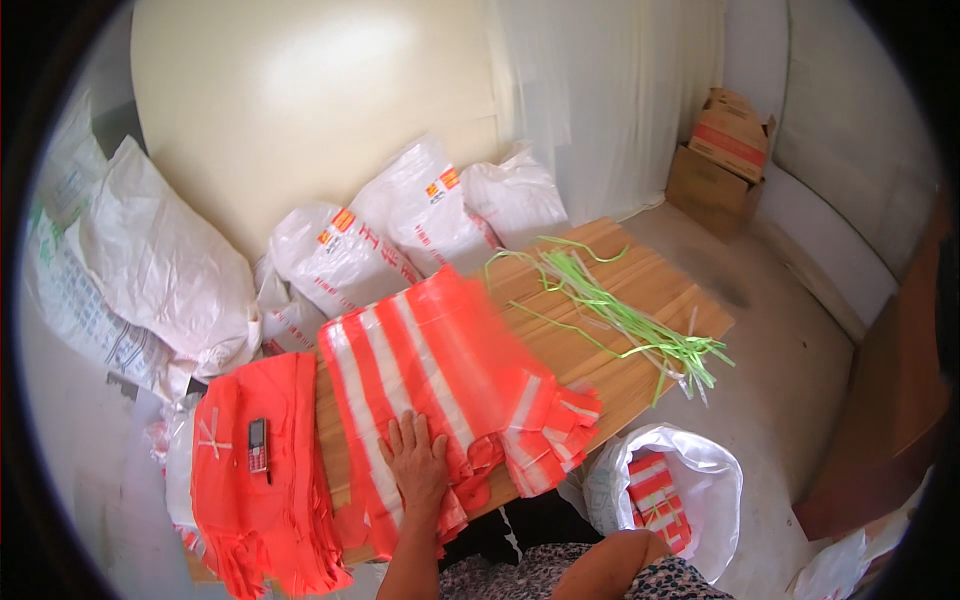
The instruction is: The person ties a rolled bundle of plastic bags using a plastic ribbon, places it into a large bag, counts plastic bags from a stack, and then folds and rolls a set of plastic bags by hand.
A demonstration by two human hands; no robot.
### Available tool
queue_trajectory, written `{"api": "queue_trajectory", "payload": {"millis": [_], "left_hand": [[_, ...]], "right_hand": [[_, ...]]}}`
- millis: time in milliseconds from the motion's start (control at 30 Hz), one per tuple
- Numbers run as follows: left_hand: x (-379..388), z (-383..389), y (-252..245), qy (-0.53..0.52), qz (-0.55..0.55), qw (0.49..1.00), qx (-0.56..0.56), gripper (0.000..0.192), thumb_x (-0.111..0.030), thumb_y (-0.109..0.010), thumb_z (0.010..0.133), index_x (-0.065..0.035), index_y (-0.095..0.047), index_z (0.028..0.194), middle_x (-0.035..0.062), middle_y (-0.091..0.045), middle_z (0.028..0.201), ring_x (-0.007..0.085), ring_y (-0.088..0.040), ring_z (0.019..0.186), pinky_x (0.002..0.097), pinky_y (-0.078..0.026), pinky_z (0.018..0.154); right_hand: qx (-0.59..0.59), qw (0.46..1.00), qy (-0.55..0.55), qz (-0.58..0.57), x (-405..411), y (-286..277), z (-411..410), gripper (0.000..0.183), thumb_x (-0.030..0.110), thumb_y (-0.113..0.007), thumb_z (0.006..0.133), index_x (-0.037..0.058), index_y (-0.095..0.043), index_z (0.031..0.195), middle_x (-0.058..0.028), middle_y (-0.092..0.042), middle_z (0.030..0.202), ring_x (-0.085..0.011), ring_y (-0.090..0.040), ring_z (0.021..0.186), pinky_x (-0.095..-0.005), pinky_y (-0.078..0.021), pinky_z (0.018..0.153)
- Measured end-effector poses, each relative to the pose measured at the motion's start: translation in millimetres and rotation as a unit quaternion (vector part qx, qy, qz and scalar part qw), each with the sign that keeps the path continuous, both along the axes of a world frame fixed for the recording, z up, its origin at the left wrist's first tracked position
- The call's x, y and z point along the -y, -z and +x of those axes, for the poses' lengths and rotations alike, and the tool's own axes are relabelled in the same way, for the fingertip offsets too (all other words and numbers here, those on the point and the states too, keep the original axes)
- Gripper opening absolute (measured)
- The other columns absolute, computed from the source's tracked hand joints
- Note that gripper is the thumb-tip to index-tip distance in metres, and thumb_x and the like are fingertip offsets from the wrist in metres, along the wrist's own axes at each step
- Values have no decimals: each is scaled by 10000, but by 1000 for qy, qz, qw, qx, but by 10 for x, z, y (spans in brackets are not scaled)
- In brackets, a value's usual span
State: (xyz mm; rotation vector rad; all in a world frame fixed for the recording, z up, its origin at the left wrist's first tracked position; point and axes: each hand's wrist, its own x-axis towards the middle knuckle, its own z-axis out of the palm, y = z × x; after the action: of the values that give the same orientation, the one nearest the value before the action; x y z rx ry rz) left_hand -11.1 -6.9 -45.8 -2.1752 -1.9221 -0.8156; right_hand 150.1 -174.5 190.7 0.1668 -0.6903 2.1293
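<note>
My left hand (414, 461) lies flat, fingers spread, on red-and-white striped plastic bags (420, 352) spread over the wooden table. Of my right arm only the upper part shows at the bottom edge; the right hand is out of view. The bags' cut, ruffled ends fan out towards the table's near edge. To the left is a thick stack of red plastic bags (289, 420), with a small keypad mobile phone (258, 446) and a pale tie strip (215, 439) on top. A bunch of green and clear plastic strips (622, 307) lies on the table's right part.
An open white woven sack (720, 480) holding folded striped bundles (660, 499) stands at the near right, beside the wooden table (637, 247). Filled white sacks (165, 262) line the left and far side. Cardboard boxes (712, 187) stand at the back right.
</note>
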Motion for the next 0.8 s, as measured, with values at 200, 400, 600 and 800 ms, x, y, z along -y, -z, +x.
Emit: {"api": "queue_trajectory", "payload": {"millis": [200,400,600,800], "left_hand": [[17,-19,-20,-2,-8,1000,18,478,-354,-530,900,-75,-517,1288,133,-440,1404,348,-341,1332,554,-166,1108],[44,-18,-14,0,-9,1000,16,474,-357,-527,905,-81,-512,1289,136,-442,1398,358,-344,1328,563,-166,1104],[41,2,-61,-5,-1,1000,8,453,-318,-541,891,-78,-509,1273,135,-451,1377,372,-375,1300,578,-204,1080],[-2,-16,-88,-14,-12,1000,12,476,-368,-539,898,-94,-530,1287,98,-443,1413,323,-358,1329,534,-195,1098]], "right_hand": [[-25,961,-9,277,-27,246,-100,399,332,-561,924,40,-596,1193,-116,-495,1374,-421,-422,1264,-528,-401,962],[-99,901,-65,417,10,399,-245,436,348,-575,917,24,-590,1208,-111,-491,1380,-428,-411,1273,-532,-396,965],[-135,885,-116,431,26,591,-306,468,361,-586,912,10,-585,1221,-108,-487,1385,-433,-401,1281,-535,-392,967],[150,827,-92,534,-588,1087,69,504,346,-594,890,26,-536,1276,-178,-521,1299,-387,-427,1257,-504,-338,1029]]}}
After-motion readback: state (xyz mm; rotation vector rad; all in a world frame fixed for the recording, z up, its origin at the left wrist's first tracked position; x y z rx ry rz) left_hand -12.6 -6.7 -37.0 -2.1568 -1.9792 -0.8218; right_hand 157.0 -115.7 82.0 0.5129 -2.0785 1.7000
